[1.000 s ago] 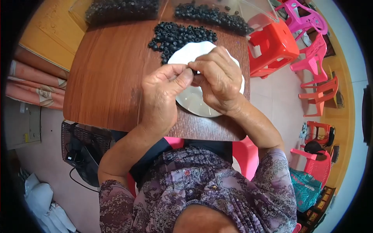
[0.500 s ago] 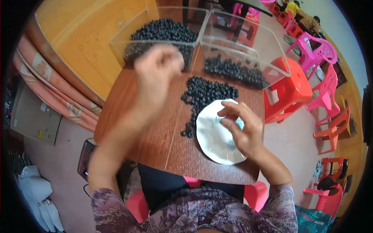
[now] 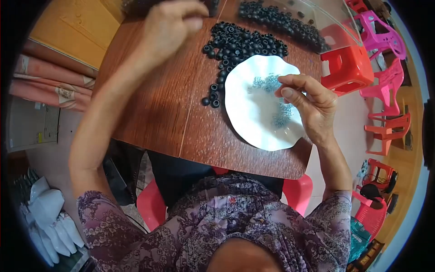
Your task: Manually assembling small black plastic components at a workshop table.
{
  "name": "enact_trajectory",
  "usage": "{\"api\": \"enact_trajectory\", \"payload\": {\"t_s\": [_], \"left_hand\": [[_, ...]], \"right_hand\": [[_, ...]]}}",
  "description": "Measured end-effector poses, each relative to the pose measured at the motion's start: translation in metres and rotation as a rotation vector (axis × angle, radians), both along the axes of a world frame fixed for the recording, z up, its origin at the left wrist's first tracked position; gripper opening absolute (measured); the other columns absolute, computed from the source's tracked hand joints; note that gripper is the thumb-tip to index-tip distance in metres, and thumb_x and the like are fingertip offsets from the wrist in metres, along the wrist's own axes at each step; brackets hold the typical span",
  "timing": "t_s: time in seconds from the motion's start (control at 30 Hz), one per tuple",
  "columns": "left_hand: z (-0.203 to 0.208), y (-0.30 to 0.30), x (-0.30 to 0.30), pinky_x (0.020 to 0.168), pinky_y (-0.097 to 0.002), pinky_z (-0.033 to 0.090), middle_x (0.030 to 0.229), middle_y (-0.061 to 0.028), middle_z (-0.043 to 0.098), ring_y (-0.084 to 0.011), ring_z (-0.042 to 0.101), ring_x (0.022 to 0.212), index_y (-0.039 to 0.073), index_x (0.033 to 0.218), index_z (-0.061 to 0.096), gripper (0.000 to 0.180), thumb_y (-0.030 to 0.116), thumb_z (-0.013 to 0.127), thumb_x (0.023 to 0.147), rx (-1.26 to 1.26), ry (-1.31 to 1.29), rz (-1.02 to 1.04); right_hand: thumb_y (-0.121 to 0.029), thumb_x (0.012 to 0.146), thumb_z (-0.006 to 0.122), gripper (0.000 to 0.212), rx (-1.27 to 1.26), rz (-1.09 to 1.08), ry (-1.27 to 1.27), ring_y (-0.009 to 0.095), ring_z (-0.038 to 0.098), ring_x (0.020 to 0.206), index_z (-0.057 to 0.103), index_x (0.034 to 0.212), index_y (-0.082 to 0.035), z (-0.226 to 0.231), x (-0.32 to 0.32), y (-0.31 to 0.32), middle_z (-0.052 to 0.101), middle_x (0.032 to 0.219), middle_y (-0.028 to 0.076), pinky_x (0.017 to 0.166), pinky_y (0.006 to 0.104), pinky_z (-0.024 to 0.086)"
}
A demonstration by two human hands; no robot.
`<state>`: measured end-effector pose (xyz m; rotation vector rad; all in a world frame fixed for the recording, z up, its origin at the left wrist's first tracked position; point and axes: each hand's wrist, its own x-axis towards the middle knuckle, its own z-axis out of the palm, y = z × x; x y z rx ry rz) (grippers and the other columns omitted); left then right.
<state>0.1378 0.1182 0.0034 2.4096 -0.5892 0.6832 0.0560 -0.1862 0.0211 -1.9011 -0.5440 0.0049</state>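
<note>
My left hand (image 3: 174, 28) is over the table's far left part, beside the left bin. It is slightly blurred, its fingers stretched to the right and the thumb apart below them; nothing shows between them. Above the right side of a white wavy-rimmed plate (image 3: 247, 122) is my right hand (image 3: 312, 102), its thumb and forefinger pinched together. Whatever the pinch holds is too small to make out. Small clear bluish pieces (image 3: 282, 119) lie scattered on the plate. Just beyond and left of it spreads a pile of small black round hollow caps (image 3: 235, 43).
A clear plastic bin (image 3: 337, 22) with black caps stands at the table's far right. Another bin of black pieces (image 3: 140, 7) is partly cut off at the top. The brown wooden table (image 3: 149, 104) ends before my lap. A red stool (image 3: 351, 70) stands right of it.
My left hand has come away from above the left bin's front, its fingers now spread more. My right thumb and forefinger have closed into a pinch over the plate. The view has tilted downward.
</note>
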Motion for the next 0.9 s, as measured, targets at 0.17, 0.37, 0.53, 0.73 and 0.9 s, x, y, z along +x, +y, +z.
{"api": "enact_trajectory", "payload": {"t_s": [0.17, 0.37, 0.53, 0.73, 0.9], "left_hand": [[-0.036, -0.015, -0.031, 0.074, -0.0322, 0.047, 0.082, -0.0045, 0.06, -0.0205, 0.06, 0.081, 0.01, 0.095, 0.067, 0.023, 0.005, 0.066, 0.072, -0.122, 0.239, -0.065], [-0.045, -0.014, -0.028, 0.072, -0.0315, 0.044, 0.073, -0.0044, 0.053, -0.0194, 0.055, 0.078, 0.008, 0.089, 0.067, 0.016, 0.008, 0.068, 0.072, 0.011, 0.128, -0.054], [-0.047, -0.008, -0.043, 0.065, -0.0282, 0.045, 0.078, -0.003, 0.06, -0.0141, 0.058, 0.072, 0.007, 0.089, 0.068, 0.011, 0.01, 0.065, 0.078, -0.325, 0.223, 0.034], [-0.027, -0.021, -0.072, 0.061, -0.0206, 0.045, 0.079, -0.0035, 0.064, -0.0077, 0.057, 0.064, 0.0, 0.096, 0.064, 0.015, 0.011, 0.059, 0.088, -1.069, 0.683, -0.046], [-0.02, -0.037, -0.091, 0.062, -0.0207, 0.045, 0.08, -0.0048, 0.063, -0.008, 0.057, 0.066, 0.0, 0.101, 0.063, 0.017, 0.01, 0.057, 0.089, -1.332, 0.85, -0.201]], "right_hand": [[0.004, 0.081, 0.062, 0.017, 0.028, 0.028, 0.047, 0.013, 0.064, 0.08, 0.065, 0.097, 0.002, -0.001, -0.005, 0.004, 0.067, 0.083, 0.007, 0.072, 0.024, 0.051], [0.004, 0.081, 0.062, 0.017, 0.001, 0.003, 0.074, 0.012, 0.064, 0.079, 0.065, 0.097, 0.002, -0.006, -0.007, 0.004, 0.067, 0.083, 0.007, 0.071, 0.0232, 0.05], [0.002, 0.082, 0.062, 0.016, 0.012, 0.017, 0.061, 0.011, 0.063, 0.078, 0.065, 0.098, 0.002, -0.006, -0.007, 0.008, 0.066, 0.082, 0.007, 0.068, 0.0225, 0.049], [0.001, 0.079, 0.063, 0.015, 0.058, 0.018, 0.079, 0.01, 0.062, 0.072, 0.066, 0.094, 0.002, -0.008, -0.004, 0.031, 0.067, 0.078, 0.007, 0.066, 0.0227, 0.049], [0.001, 0.076, 0.066, 0.017, 0.162, 0.021, 0.077, 0.011, 0.061, 0.074, 0.065, 0.093, 0.003, -0.004, -0.003, 0.053, 0.067, 0.08, 0.008, 0.067, 0.0229, 0.049]]}}
